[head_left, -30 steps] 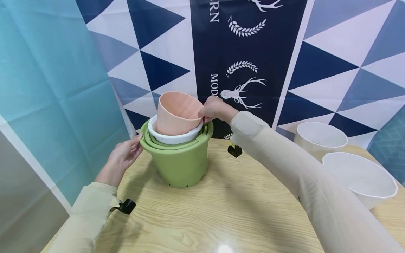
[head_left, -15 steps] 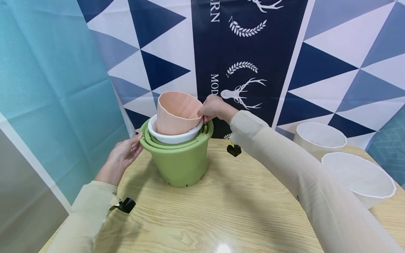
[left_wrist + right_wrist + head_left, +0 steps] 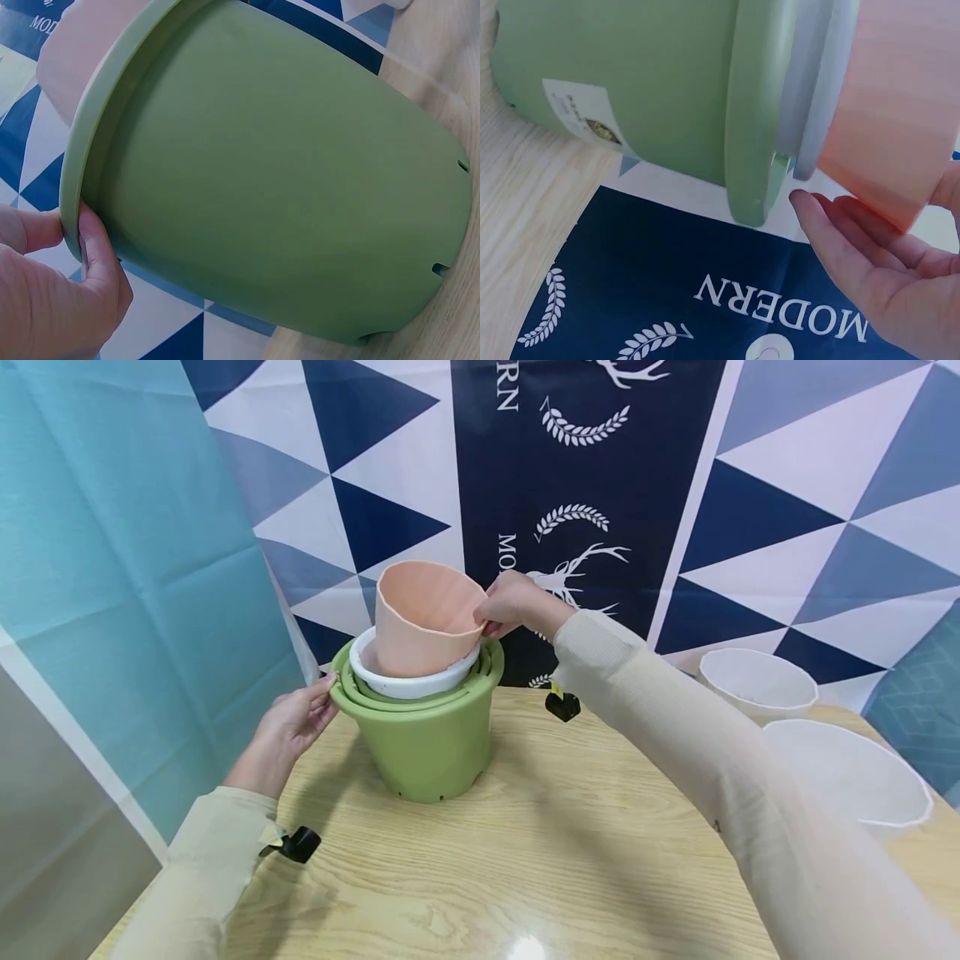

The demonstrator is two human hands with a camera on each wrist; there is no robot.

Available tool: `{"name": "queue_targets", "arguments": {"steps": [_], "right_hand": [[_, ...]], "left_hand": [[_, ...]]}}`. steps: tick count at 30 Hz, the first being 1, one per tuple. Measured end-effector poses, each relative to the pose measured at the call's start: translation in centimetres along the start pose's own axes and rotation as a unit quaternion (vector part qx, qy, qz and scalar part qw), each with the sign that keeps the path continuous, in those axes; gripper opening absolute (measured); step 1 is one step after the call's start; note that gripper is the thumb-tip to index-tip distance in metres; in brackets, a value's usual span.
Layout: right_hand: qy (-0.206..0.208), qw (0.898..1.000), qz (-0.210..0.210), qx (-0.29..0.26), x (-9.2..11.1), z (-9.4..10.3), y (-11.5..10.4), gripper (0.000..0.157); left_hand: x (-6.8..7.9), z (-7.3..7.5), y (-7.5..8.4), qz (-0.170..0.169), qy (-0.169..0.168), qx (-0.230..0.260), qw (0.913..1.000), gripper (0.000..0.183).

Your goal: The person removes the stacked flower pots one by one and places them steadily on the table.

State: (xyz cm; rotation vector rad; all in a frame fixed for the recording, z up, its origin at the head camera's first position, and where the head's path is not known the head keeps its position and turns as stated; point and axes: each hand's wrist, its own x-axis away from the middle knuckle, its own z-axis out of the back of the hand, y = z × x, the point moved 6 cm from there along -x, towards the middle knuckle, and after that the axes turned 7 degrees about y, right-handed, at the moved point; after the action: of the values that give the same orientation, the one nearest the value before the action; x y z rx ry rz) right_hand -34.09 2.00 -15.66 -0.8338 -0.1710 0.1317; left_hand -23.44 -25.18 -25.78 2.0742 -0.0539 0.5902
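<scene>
Your left hand (image 3: 296,718) is gripping the green flowerpot (image 3: 427,752) by its rim; your right hand (image 3: 512,604) is pinching the peach flowerpot (image 3: 420,647), tilted in the white pot (image 3: 408,687) nested there. White planters (image 3: 840,772) are standing right of the green flowerpot.

"Left of centre in the frame?"
"One tapered peach plastic pot (image 3: 427,642), one round white plastic pot (image 3: 408,687), at least two green plastic pots (image 3: 427,756), exact number hidden."
"Far right?"
"Two wide white pots (image 3: 757,681) (image 3: 847,772)."
"Hands (image 3: 294,720) (image 3: 516,604)?"
"Two."
</scene>
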Motion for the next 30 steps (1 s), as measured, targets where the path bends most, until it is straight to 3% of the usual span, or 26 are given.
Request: {"name": "queue_targets", "arguments": {"steps": [11,17,23,30], "right_hand": [[-0.059,0.997,-0.028,-0.049,0.2,-0.4,1.1,0.01],[-0.07,0.992,-0.029,-0.096,0.4,-0.2,1.7,0.008],[-0.083,0.986,-0.034,-0.142,0.6,-0.1,2.4,0.007],[-0.077,0.985,-0.032,-0.153,0.9,0.0,2.8,0.013]], "left_hand": [[-0.1,0.2,-0.1,0.003,0.002,0.005,1.0,0.013],[-0.8,0.3,-0.1,-0.004,-0.013,0.01,0.9999,0.016],[0.1,-0.2,-0.1,0.005,-0.001,0.008,1.0,0.01],[0.2,-0.2,-0.1,0.005,-0.001,0.008,1.0,0.006]]}}
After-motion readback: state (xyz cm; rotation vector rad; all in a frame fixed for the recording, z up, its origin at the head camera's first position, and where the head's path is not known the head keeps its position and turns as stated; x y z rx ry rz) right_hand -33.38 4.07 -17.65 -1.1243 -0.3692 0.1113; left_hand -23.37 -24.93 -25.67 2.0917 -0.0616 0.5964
